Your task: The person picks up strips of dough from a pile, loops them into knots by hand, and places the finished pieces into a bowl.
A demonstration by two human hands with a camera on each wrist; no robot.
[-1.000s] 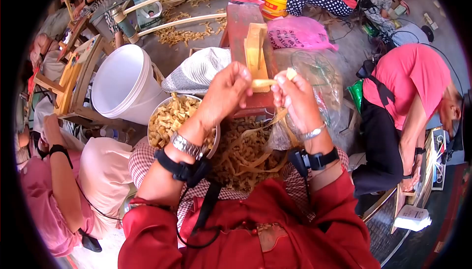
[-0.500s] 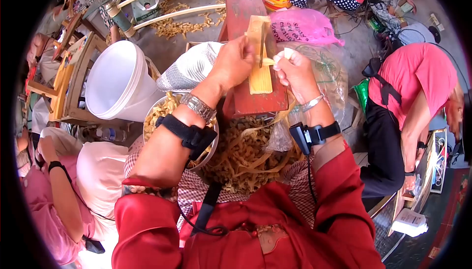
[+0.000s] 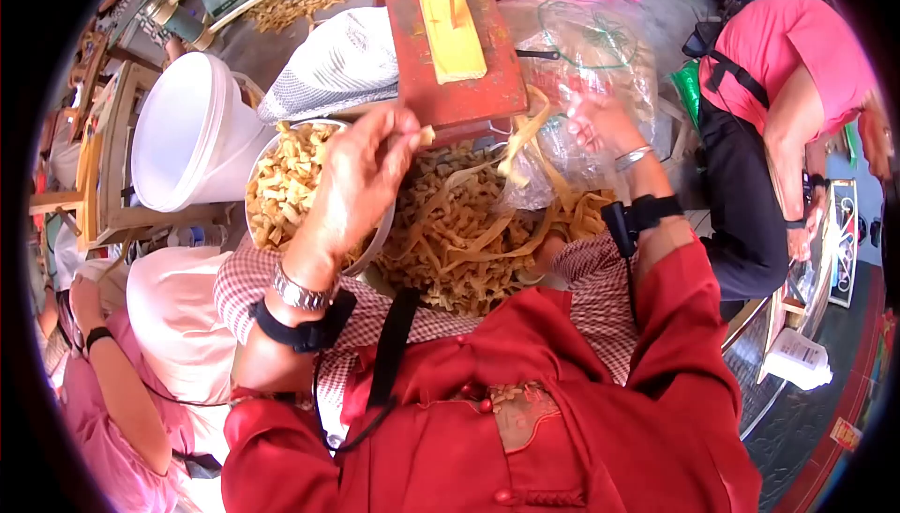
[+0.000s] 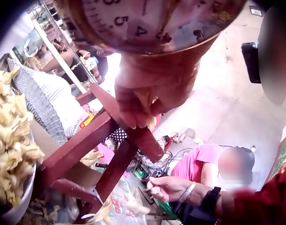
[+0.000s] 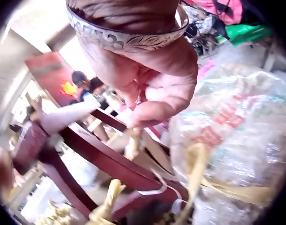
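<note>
My left hand [image 3: 361, 171] pinches a small yellowish piece [image 3: 427, 135] between thumb and fingers, beside a bowl [image 3: 383, 232] heaped with similar pieces [image 3: 291, 171]. Over a clear plastic bag [image 3: 600, 54], my right hand [image 3: 605, 127] is blurred, its fingers bent. The right wrist view has a pale piece [image 5: 132, 143] just below those fingertips; I cannot tell whether they hold it. Ahead, a red wooden bench [image 3: 412, 63] carries a yellow wooden block [image 3: 457, 61] with an upright blade-like strip. Long yellowish strips [image 3: 527, 129] hang near the bench's front end.
More pieces and strips [image 3: 450, 251] lie heaped below the bench, at my lap. A white bucket [image 3: 178, 138] and a white woven sack [image 3: 328, 54] stand left. One person [image 3: 787, 63] bends forward at the right; another [image 3: 117, 372] sits at the left.
Both hands have left the wooden block. My left hand has come back and left toward the bowl with the piece; my right hand has moved right. The view has tilted down toward my lap.
</note>
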